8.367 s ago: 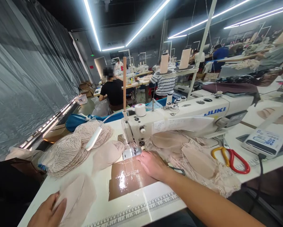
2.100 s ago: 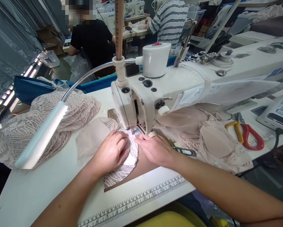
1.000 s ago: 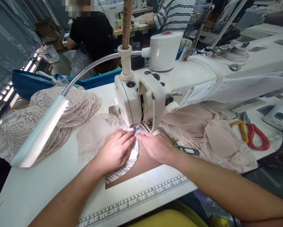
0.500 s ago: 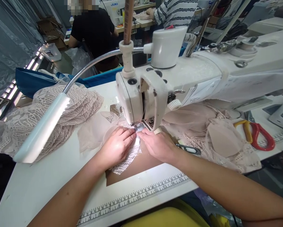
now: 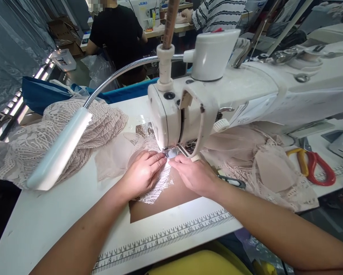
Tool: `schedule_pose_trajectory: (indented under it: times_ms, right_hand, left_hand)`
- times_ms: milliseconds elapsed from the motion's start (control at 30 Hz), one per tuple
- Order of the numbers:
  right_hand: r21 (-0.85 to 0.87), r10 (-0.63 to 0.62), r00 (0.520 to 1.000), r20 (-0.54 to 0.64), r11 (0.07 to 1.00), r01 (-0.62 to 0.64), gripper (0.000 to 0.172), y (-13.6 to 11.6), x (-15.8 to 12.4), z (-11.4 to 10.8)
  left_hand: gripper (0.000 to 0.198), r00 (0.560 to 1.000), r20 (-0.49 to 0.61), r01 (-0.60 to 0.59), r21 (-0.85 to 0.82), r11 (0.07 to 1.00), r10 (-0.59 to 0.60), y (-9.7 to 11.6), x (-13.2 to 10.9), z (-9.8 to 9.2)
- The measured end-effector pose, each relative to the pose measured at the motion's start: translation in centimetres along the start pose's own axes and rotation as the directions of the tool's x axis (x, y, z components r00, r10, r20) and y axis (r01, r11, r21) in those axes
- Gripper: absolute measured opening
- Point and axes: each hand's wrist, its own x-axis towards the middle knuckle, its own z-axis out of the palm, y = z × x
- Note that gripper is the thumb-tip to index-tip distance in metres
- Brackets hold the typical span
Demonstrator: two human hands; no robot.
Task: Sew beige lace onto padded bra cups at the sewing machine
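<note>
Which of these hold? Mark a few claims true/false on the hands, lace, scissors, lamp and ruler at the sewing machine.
1. The left hand and right hand both rest on the lace piece under the sewing machine head. True.
2. The right hand holds the scissors. False: they lie on the table, apart from it.
3. The lamp hangs over the lace stack on the left. True.
4. The ruler runs along the table's far edge. False: it runs along the near edge.
</note>
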Motion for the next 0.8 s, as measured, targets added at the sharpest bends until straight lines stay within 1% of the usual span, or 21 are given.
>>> schedule_pose_trajectory:
  times_ms: [200, 333, 433, 567, 633, 700, 800]
  right_hand:
    - [-0.033, 0.052, 0.999, -0.001, 0.998, -0.052, 0.035, -0.2, 0.1, 0.1]
    - [-0.013, 0.058, 0.998, -0.021, 0.998, -0.058, 0.036, -0.1, 0.0, 0.2]
    - [0.022, 0.014, 0.999, -0.044, 1.0, -0.013, 0.033, 0.1, -0.2, 0.2]
    - [0.039, -0.09, 0.992, -0.089, 0.995, 0.094, 0.029, 0.4, -0.5, 0.3]
    - [0.042, -0.136, 0.985, -0.107, 0.989, 0.142, 0.028, 0.6, -0.6, 0.5]
    - [0.047, -0.171, 0.98, -0.105, 0.983, 0.177, 0.029, 0.6, -0.7, 0.6]
    - [0.055, -0.18, 0.979, -0.097, 0.981, 0.186, 0.03, 0.7, -0.7, 0.7]
  left_hand:
    - [0.037, 0.999, -0.006, 0.046, 0.021, 0.999, -0.046, -0.2, 0.0, -0.1]
    - [0.044, 0.997, 0.029, 0.072, 0.026, 0.997, -0.073, -0.2, -0.3, -0.4]
    - [0.051, 0.994, 0.081, 0.078, 0.006, 0.997, -0.078, 0.1, -0.7, -1.2]
    - [0.054, 0.99, 0.12, 0.091, -0.116, 0.989, -0.077, 0.9, -1.4, -2.9]
    - [0.051, 0.987, 0.126, 0.12, -0.165, 0.979, -0.1, 1.5, -1.6, -3.8]
    - [0.045, 0.982, 0.141, 0.153, -0.18, 0.972, -0.128, 2.0, -1.7, -4.3]
    - [0.033, 0.968, 0.181, 0.197, -0.14, 0.97, -0.171, 2.6, -1.5, -4.0]
